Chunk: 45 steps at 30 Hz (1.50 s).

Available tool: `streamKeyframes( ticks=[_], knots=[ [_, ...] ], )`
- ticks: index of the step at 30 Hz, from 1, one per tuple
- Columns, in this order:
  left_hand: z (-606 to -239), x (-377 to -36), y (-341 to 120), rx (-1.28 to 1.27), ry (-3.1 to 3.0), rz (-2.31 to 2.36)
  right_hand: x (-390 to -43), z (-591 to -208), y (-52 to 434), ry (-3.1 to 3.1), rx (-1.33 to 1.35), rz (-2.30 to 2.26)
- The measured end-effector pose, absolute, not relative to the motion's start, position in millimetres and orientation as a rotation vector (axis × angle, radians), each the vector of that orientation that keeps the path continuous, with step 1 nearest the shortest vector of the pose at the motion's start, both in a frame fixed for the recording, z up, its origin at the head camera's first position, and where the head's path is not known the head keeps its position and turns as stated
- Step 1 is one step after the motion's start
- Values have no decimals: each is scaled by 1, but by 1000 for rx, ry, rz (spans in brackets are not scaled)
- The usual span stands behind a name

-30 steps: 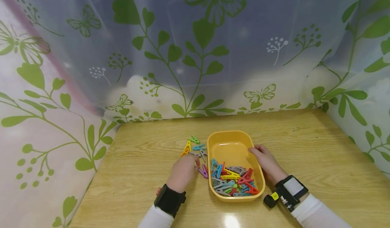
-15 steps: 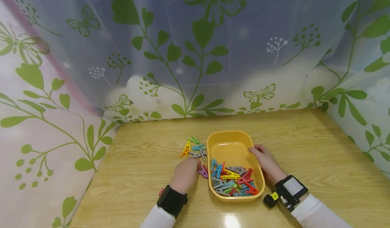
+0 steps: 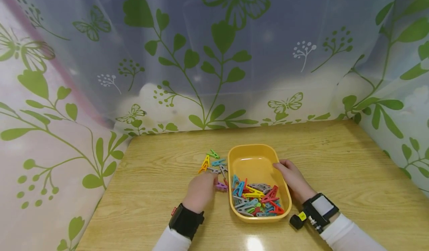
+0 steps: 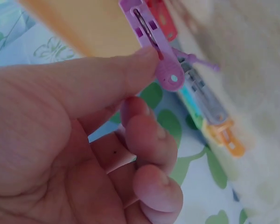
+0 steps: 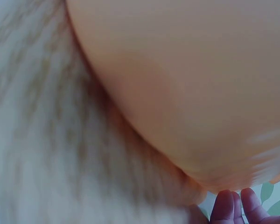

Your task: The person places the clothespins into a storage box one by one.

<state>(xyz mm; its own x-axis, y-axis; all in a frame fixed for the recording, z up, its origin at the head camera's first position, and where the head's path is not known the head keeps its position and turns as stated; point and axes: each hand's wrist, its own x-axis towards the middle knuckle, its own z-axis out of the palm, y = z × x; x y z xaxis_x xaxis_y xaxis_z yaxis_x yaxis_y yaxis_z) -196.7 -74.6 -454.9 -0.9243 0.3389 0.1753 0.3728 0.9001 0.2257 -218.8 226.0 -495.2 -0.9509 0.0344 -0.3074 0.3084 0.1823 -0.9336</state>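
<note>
My left hand (image 3: 201, 192) is left of the yellow plastic tray (image 3: 254, 149). Its thumb and index finger pinch a purple clothespin (image 4: 154, 44), largely visible in the left wrist view; the index fingertip is hidden behind it. A red clothespin (image 3: 225, 183) lies close by, against the tray's left side. My right hand (image 3: 295, 178) grips the tray's right rim, thumb at the edge and fingers along the outer wall. From the right wrist, the tray's wall (image 5: 200, 93) fills much of the view, with fingertips (image 5: 222, 207) showing at the bottom. Many mixed-colour clothespins (image 3: 253, 194) fill the tray's near half.
Beyond the left hand lie loose clothespins: a green one (image 3: 213, 153), a blue one (image 3: 219, 162), a yellow one (image 3: 206, 160), an orange one (image 3: 203, 167) and grey ones (image 3: 222, 170). Patterned curtain (image 3: 187, 76) hangs behind the wooden table (image 3: 161, 154) and along both sides.
The left hand moved right to the purple clothespin, then drew slightly back left; the clothespin has turned to lie more sideways. The right hand and tray stay put.
</note>
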Motion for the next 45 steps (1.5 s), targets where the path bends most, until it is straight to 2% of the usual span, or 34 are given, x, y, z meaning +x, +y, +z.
streamKeyframes(
  ticks=[10,18,45],
  knots=[
    [-430,-189,-73,-440,-2797,-450,-220,-497,227,2233,330,-1858],
    [-416,-176,-60,-520,-2699,-470,-219,-496,227,2242,320,-1843],
    [-428,-143,-15,-882,-2747,-285,-219,-494,225,2271,342,-1829]
  ],
)
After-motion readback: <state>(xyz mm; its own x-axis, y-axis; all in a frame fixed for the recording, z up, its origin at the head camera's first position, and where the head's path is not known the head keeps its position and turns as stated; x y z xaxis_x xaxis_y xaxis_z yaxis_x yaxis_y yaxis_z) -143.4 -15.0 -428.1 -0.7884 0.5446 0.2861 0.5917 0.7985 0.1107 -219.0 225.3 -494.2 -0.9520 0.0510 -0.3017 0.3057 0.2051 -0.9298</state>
